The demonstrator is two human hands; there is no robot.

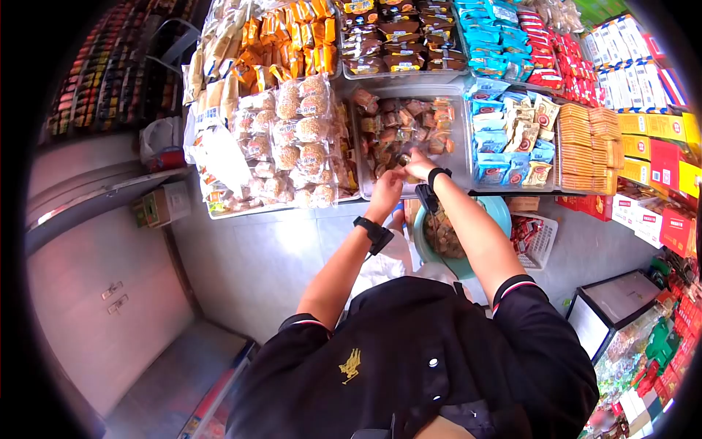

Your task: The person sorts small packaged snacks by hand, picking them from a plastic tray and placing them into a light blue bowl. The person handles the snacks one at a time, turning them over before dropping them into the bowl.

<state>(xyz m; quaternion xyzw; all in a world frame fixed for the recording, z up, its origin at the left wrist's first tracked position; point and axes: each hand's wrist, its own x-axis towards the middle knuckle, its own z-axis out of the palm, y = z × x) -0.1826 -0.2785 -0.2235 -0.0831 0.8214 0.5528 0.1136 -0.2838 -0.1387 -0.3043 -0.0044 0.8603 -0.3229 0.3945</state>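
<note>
Both of my hands are over a clear plastic bin (461, 121) that holds small brown wrapped snacks (398, 128). My right hand (420, 165) has its fingers pinched around a small wrapped snack (404, 158). Close beside it, my left hand (387, 189) has its fingers drawn together near the bin's front edge; what they hold, if anything, is hidden. Dark bands with small devices sit on both wrists. Beneath my right forearm stands a teal tub (497, 212), with more brown wrapped pieces (444, 233) inside.
Bags of round sesame-topped pastries (300, 128) lie left of the bin. Blue and cream packets (504, 143) and stacked orange packs (585, 150) fill the right side. Behind are orange (292, 33) and dark brown packets (402, 36). A white basket (542, 241) stands on the floor.
</note>
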